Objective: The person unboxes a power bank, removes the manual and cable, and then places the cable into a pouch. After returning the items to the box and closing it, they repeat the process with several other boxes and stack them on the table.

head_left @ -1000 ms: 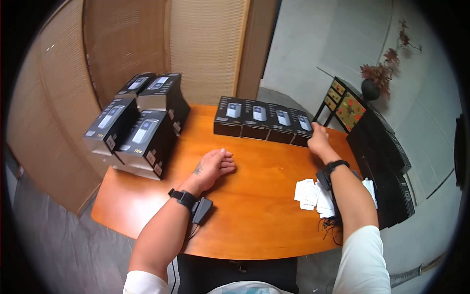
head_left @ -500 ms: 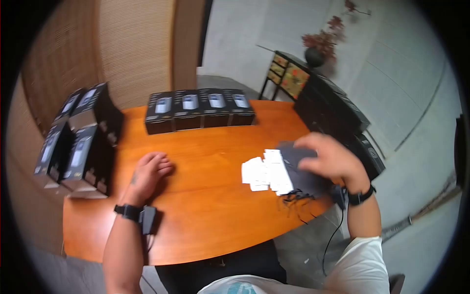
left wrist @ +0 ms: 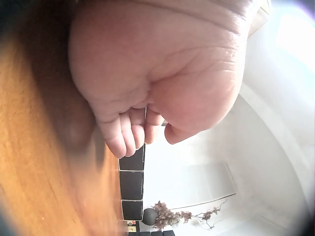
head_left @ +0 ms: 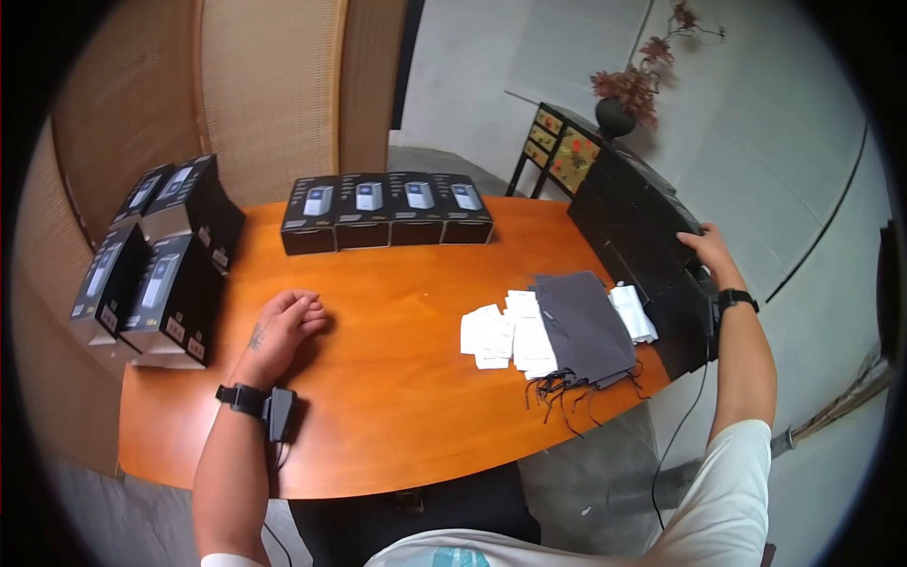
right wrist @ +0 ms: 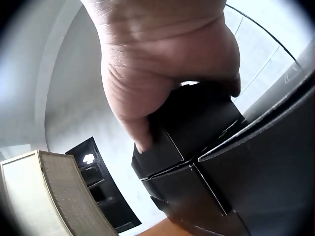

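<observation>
My right hand (head_left: 715, 260) is at the far end of a group of plain black boxes (head_left: 619, 231) along the table's right side. In the right wrist view, its thumb and fingers grip opposite sides of a black box (right wrist: 184, 130); the fingers are mostly hidden behind it. My left hand (head_left: 288, 326) rests on the wooden table (head_left: 378, 378), fingers loosely curled with nothing in them. Between the hands lie white paper slips (head_left: 487, 335) and a pile of dark grey drawstring pouches (head_left: 590, 326), with another white bundle (head_left: 633, 314) beside the pouches.
Several black printed boxes (head_left: 364, 222) stand in a row at the table's back edge. More printed boxes (head_left: 156, 283) are stacked at the left. Past the right side are a small painted cabinet (head_left: 572, 156) and a dark vase (head_left: 616, 118) with reddish branches.
My right hand has left the end of the printed row, passed over the grey pouches and reached the black boxes at the right. The view has turned right; my left hand stays resting.
</observation>
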### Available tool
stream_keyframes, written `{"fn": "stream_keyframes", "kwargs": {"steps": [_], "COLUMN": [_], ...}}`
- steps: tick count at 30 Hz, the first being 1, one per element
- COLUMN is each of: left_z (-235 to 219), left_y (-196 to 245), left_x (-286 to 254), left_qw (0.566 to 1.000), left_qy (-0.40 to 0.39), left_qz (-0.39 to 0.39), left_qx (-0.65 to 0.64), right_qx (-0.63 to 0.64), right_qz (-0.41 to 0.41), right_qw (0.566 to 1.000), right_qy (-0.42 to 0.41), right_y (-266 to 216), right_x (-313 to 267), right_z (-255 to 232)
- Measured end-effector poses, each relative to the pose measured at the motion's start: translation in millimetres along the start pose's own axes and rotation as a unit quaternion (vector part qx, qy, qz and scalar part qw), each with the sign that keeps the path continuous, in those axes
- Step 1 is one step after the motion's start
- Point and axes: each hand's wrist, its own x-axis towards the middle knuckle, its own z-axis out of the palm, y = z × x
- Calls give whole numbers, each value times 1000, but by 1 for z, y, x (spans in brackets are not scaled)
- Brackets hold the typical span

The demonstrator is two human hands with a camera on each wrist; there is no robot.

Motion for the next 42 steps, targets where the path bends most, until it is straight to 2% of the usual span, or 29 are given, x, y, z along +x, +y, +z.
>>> {"fn": "stream_keyframes", "kwargs": {"steps": [2,3,4,5,6,8,10,12,14,15,16,18,22,23,25,28,29,32,35,42], "left_z": [6,5,4,4,7,13,13,35,40,41,45,37,17,16,28,28,32,42,57,60], "left_y": [4,3,3,3,5,9,9,21,23,26,31,26,29,29,38,30,26,25,28,24], "left_x": [-3,-2,-1,-1,-3,-6,-9,-24,-28,-30,-32,-26,-21,-20,-26,-24,-22,-24,-30,-31], "left_qw": [1000,1000,1000,1000,1000,999,998,996,993,990,992,994,997,997,998,997,995,997,995,992], "left_qy": [11,9,6,-2,1,-2,-31,-47,-91,-109,-95,-73,-41,-33,-21,-64,-65,-17,-8,-5], "left_qz": [-3,-3,-4,-5,-3,-2,17,49,77,92,76,78,57,53,26,43,72,70,92,124], "left_qx": [9,13,17,22,30,48,54,53,9,-11,-34,26,43,52,52,-15,-28,-23,-40,-2], "right_qx": [3,-24,-61,-37,-13,-56,14,47,81,87,92,104,108,129,129,149,156,176,197,250], "right_qz": [3,-8,-49,-90,-129,-262,-341,-421,-447,-438,-427,-401,-383,-349,-377,-387,-385,-389,-382,-389], "right_qw": [998,997,991,991,988,959,939,905,887,888,888,895,893,884,869,858,858,860,861,848], "right_qy": [55,71,112,94,78,94,31,-38,-85,-113,-142,-162,-211,-283,-293,-303,-301,-281,-272,-260], "right_y": [-12,-36,-45,-68,-100,-154,-193,-221,-237,-246,-255,-265,-271,-267,-261,-256,-254,-247,-248,-244], "right_x": [-6,-22,-27,-50,-84,-156,-216,-261,-297,-312,-326,-347,-353,-351,-349,-346,-345,-348,-354,-359], "right_z": [-3,-8,-6,-7,-7,4,30,63,114,139,163,198,220,214,221,227,229,234,233,235]}}
